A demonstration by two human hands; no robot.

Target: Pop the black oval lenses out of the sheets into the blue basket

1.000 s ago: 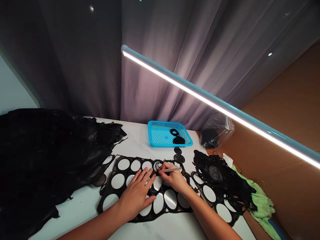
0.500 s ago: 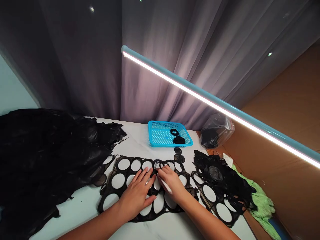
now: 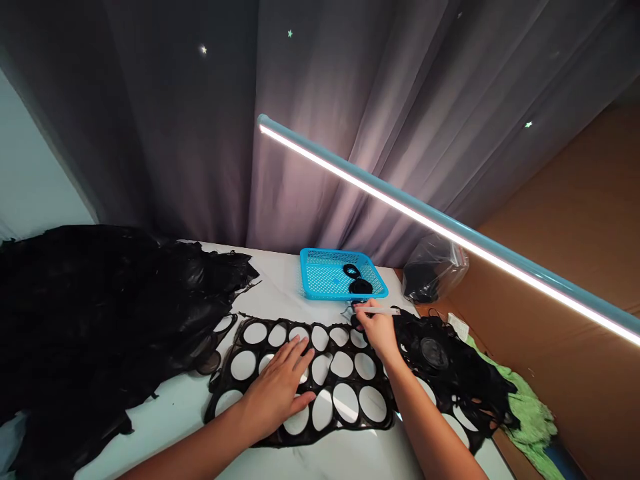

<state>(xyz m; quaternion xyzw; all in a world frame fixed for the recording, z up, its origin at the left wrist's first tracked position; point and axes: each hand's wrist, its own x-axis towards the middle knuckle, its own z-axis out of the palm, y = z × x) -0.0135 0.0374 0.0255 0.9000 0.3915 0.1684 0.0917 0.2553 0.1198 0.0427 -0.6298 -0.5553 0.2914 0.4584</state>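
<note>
A black rubbery sheet with rows of round holes (image 3: 330, 348) lies on the white table. My left hand (image 3: 277, 387) rests flat on it with fingers spread, covering some holes. Closed around a thin white stick-like tool (image 3: 381, 310), my right hand (image 3: 376, 330) is past the sheet's far right corner. Its fingers are by small black discs, which they partly cover; whether they also grip any black piece I cannot tell. Just beyond that hand stands a blue perforated basket (image 3: 325, 295) with black rings (image 3: 361, 287) inside.
At left is a large heap of black sheets (image 3: 110, 313). Black scraps (image 3: 450, 353) lie at right, beside a green cloth (image 3: 530, 417). A clear plastic bag (image 3: 435, 267) stands near the basket. A lit tube lamp (image 3: 425, 207) slants above the table.
My right hand has moved from the sheet's middle to its far right, taking the white tool along. Thin black rings seen at its fingertips have left the sheet. My left hand stays put.
</note>
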